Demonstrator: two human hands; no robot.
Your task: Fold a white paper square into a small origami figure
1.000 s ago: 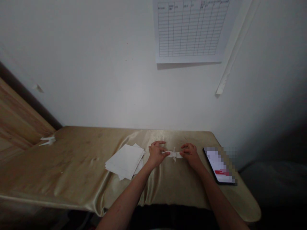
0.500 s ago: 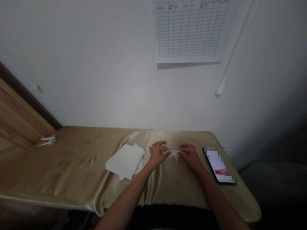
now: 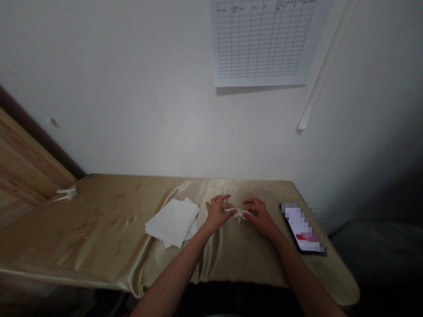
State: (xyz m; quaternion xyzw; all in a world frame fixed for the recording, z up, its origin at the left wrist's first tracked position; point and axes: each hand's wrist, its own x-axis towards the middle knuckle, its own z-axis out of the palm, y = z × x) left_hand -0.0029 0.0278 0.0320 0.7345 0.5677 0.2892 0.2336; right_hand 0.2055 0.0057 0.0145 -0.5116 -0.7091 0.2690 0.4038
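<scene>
A small folded white paper figure (image 3: 238,213) lies on the gold satin-covered table (image 3: 99,229) between both hands. My left hand (image 3: 216,213) pinches its left end with fingers curled. My right hand (image 3: 259,214) pinches its right end, fingers bent over it. The two hands sit close together, near the table's far right part.
A loose stack of white sheets (image 3: 172,222) lies just left of my left hand. A phone (image 3: 302,228) with a lit screen rests at the table's right edge. Another small white folded figure (image 3: 67,193) sits at the far left corner. A ruled chart (image 3: 262,39) hangs on the wall.
My right hand has moved left toward my left hand, and the paper figure between them looks shorter and more bunched than a second ago.
</scene>
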